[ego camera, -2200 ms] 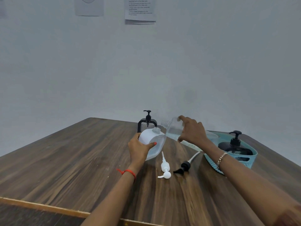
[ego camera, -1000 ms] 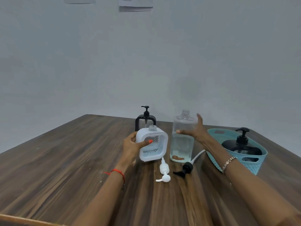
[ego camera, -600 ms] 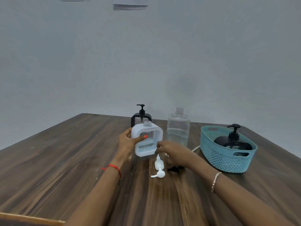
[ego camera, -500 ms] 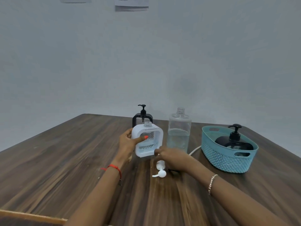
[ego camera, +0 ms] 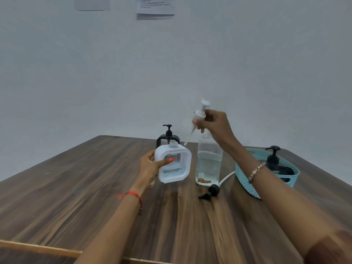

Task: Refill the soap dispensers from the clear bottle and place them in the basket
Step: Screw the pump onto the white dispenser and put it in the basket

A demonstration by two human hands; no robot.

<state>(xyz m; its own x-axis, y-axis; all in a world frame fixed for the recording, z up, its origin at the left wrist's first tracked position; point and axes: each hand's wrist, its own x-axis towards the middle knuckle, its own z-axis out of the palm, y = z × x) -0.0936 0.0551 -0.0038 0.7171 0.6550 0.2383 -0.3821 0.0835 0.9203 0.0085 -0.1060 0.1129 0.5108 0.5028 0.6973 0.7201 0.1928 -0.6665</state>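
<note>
Our right hand [ego camera: 215,124] pinches the white pump [ego camera: 200,113] at its collar, with the tube slanting down toward the open neck of the white dispenser [ego camera: 174,164]. Our left hand [ego camera: 149,167] grips that dispenser, slightly tilted. We should level the neck, thread the tube tip in first, then screw the collar down. The clear bottle [ego camera: 208,162] stands uncapped on the worktop [ego camera: 76,187] just beside it. The basket [ego camera: 243,180] at right holds a black dispenser [ego camera: 274,162].
</note>
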